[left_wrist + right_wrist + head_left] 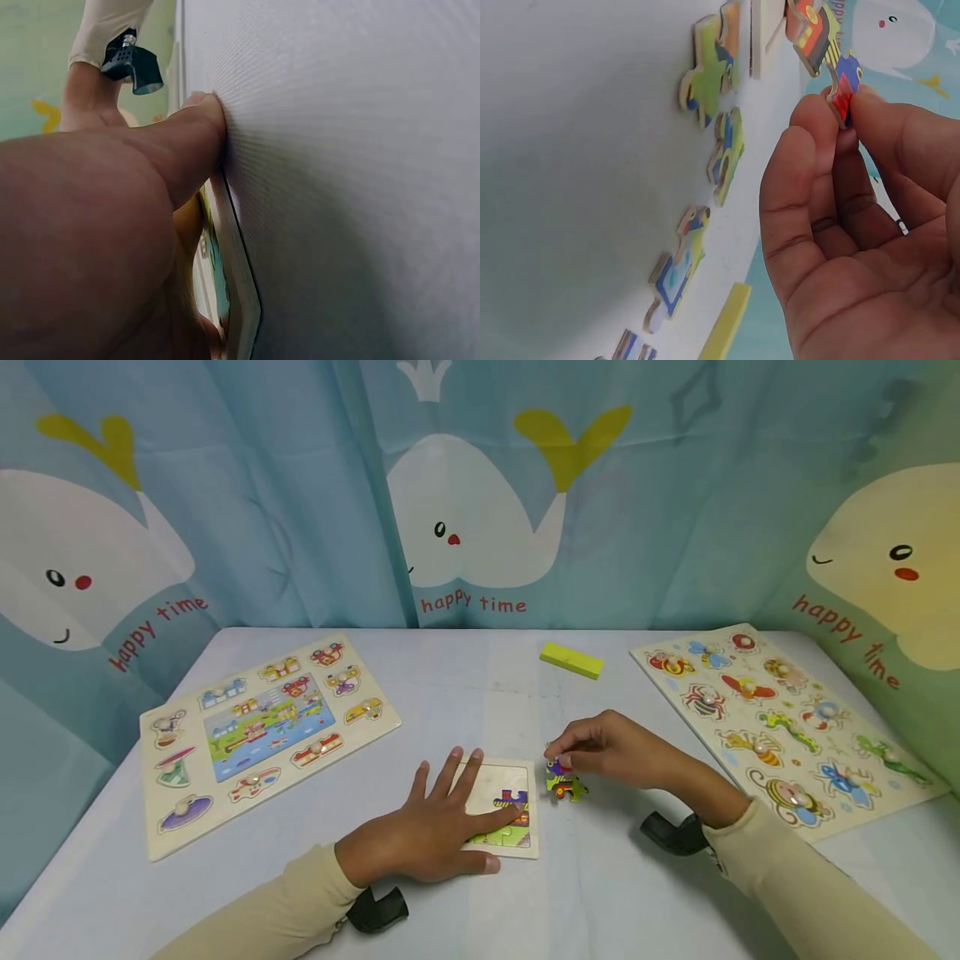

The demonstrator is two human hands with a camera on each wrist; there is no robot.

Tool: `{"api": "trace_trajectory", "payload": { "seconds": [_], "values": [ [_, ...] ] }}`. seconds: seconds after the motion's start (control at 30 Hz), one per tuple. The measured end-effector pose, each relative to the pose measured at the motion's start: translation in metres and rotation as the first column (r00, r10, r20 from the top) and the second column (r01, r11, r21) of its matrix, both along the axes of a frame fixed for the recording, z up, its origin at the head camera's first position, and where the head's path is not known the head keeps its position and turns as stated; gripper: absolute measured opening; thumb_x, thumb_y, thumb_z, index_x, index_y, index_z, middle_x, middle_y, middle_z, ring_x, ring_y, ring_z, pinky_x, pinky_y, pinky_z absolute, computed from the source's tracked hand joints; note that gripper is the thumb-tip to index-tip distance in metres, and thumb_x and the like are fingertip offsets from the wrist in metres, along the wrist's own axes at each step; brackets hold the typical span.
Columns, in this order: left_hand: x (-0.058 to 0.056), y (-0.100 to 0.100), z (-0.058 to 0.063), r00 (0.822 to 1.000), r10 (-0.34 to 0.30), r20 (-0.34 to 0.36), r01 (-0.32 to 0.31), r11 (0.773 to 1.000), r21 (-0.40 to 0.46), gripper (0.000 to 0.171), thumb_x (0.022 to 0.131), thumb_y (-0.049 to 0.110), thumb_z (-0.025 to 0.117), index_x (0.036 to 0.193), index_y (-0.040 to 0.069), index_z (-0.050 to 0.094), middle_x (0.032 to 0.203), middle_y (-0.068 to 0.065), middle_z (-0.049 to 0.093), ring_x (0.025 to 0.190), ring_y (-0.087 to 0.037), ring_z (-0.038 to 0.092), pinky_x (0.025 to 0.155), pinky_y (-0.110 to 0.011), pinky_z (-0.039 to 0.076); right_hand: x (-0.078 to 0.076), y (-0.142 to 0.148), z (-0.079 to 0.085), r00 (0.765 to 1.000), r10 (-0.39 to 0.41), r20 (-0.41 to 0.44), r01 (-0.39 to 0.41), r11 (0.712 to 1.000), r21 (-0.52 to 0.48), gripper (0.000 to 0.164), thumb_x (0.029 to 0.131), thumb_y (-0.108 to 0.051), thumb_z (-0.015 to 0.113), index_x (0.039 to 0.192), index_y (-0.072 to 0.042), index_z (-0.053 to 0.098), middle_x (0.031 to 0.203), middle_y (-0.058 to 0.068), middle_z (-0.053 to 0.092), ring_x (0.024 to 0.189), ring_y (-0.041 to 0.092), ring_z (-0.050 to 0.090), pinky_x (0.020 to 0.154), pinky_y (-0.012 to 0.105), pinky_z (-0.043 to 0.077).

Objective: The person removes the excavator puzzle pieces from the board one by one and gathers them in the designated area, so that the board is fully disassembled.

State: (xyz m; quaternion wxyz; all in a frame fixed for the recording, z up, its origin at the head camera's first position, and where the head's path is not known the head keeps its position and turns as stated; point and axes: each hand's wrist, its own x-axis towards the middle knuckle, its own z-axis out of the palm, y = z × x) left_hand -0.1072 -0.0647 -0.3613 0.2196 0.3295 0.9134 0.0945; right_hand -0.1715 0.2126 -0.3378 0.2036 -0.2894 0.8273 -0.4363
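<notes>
My left hand (431,831) lies with spread, straight fingers across a small wooden puzzle tray (533,814), index finger on its fitted pieces and thumb by its near edge. In the left wrist view the tray's edge (241,300) shows beside the thumb. To the tray's right, my right hand (611,750) pinches a colourful jigsaw piece (845,86), purple and red at the gripped end, between thumb and fingers. Several loose jigsaw pieces (676,274) lie on the table in the right wrist view; from the head the right hand hides most of that spot.
A peg puzzle board of vehicles and toys (176,693) lies at the left, an insect peg board (720,652) at the right. Toward the back is a yellow block (572,660). Behind the white table (465,693) hangs a whale-print curtain (300,527).
</notes>
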Motion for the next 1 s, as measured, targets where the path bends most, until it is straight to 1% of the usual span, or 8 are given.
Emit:
{"api": "trace_trajectory", "payload": {
  "seconds": [0.23, 0.3, 0.43, 0.53, 0.63, 0.73, 0.9, 1.0],
  "values": [
    [0.000, -0.001, 0.000, 1.000, -0.006, -0.003, 0.006, 1.000, 0.002, 0.061, 0.094, 0.058, 0.051, 0.149, 0.051, 0.026, 0.160, -0.016, -0.012, 0.143, -0.037, -0.018, 0.107, -0.066, -0.002, 0.002, 0.005, -0.004, 1.000, -0.023, 0.015, 0.023, 1.000, 0.015, 0.017, 0.093, -0.003, 0.063, 0.107, 0.001, 0.072, 0.101, 0.005, 0.070, 0.084, 0.013, 0.061, 0.072, 0.025, 0.048],
    [0.000, -0.001, -0.001, 1.000, -0.006, -0.004, 0.006, 1.000, 0.001, 0.061, 0.094, 0.059, 0.051, 0.149, 0.052, 0.026, 0.160, -0.016, -0.012, 0.144, -0.037, -0.018, 0.107, -0.066, -0.002, 0.003, 0.008, -0.005, 0.999, -0.032, 0.013, 0.031, 0.999, 0.024, 0.016, 0.093, -0.004, 0.064, 0.107, 0.000, 0.072, 0.102, 0.004, 0.071, 0.087, 0.013, 0.061, 0.074, 0.025, 0.049],
    [0.000, -0.001, -0.001, 1.000, -0.006, -0.006, 0.006, 1.000, 0.005, 0.061, 0.094, 0.058, 0.052, 0.149, 0.051, 0.028, 0.161, -0.016, -0.011, 0.144, -0.037, -0.017, 0.107, -0.066, -0.002, 0.004, 0.014, -0.008, 0.999, -0.043, -0.027, 0.045, 0.998, 0.054, 0.013, 0.091, -0.003, 0.066, 0.101, -0.007, 0.074, 0.101, 0.001, 0.070, 0.090, 0.014, 0.061, 0.078, 0.026, 0.049],
    [0.000, -0.001, -0.002, 1.000, -0.010, -0.006, 0.010, 1.000, 0.016, 0.060, 0.094, 0.057, 0.052, 0.149, 0.049, 0.029, 0.161, -0.016, -0.011, 0.144, -0.037, -0.017, 0.106, -0.066, -0.001, 0.006, 0.021, -0.008, 0.997, -0.053, -0.058, 0.058, 0.996, 0.075, 0.015, 0.090, -0.001, 0.066, 0.098, -0.011, 0.076, 0.098, -0.001, 0.070, 0.088, 0.014, 0.060, 0.075, 0.026, 0.048],
    [-0.001, 0.000, -0.003, 1.000, -0.015, -0.010, 0.015, 1.000, 0.019, 0.060, 0.094, 0.057, 0.052, 0.149, 0.049, 0.029, 0.160, -0.016, -0.011, 0.144, -0.037, -0.017, 0.106, -0.067, -0.001, 0.008, 0.029, -0.007, 0.997, -0.057, -0.059, 0.062, 0.994, 0.084, 0.017, 0.090, 0.000, 0.066, 0.097, -0.011, 0.076, 0.097, -0.001, 0.069, 0.087, 0.014, 0.059, 0.073, 0.025, 0.047],
    [-0.001, 0.000, -0.003, 1.000, -0.015, -0.017, 0.015, 1.000, 0.014, 0.060, 0.094, 0.058, 0.052, 0.149, 0.051, 0.028, 0.161, -0.016, -0.010, 0.144, -0.037, -0.016, 0.107, -0.066, -0.001, 0.008, 0.035, -0.007, 0.998, -0.053, -0.043, 0.057, 0.994, 0.095, 0.015, 0.090, -0.002, 0.067, 0.097, -0.010, 0.076, 0.097, -0.001, 0.070, 0.088, 0.015, 0.059, 0.074, 0.025, 0.047],
    [0.000, -0.001, -0.001, 1.000, -0.014, -0.025, 0.014, 1.000, 0.017, 0.061, 0.094, 0.057, 0.052, 0.150, 0.050, 0.029, 0.161, -0.017, -0.009, 0.144, -0.038, -0.015, 0.107, -0.067, 0.000, 0.007, 0.040, -0.006, 0.999, -0.047, -0.025, 0.050, 0.991, 0.128, 0.012, 0.090, -0.005, 0.068, 0.098, -0.010, 0.075, 0.101, 0.000, 0.070, 0.093, 0.016, 0.059, 0.078, 0.025, 0.048],
    [0.001, -0.002, 0.000, 1.000, -0.014, -0.028, 0.015, 1.000, 0.025, 0.061, 0.094, 0.057, 0.053, 0.150, 0.049, 0.029, 0.161, -0.017, -0.009, 0.144, -0.038, -0.014, 0.106, -0.067, 0.001, 0.006, 0.041, -0.006, 0.998, -0.046, -0.035, 0.051, 0.987, 0.152, 0.012, 0.089, -0.004, 0.068, 0.097, -0.010, 0.075, 0.100, -0.001, 0.069, 0.093, 0.015, 0.060, 0.079, 0.025, 0.049]
  ]
}}
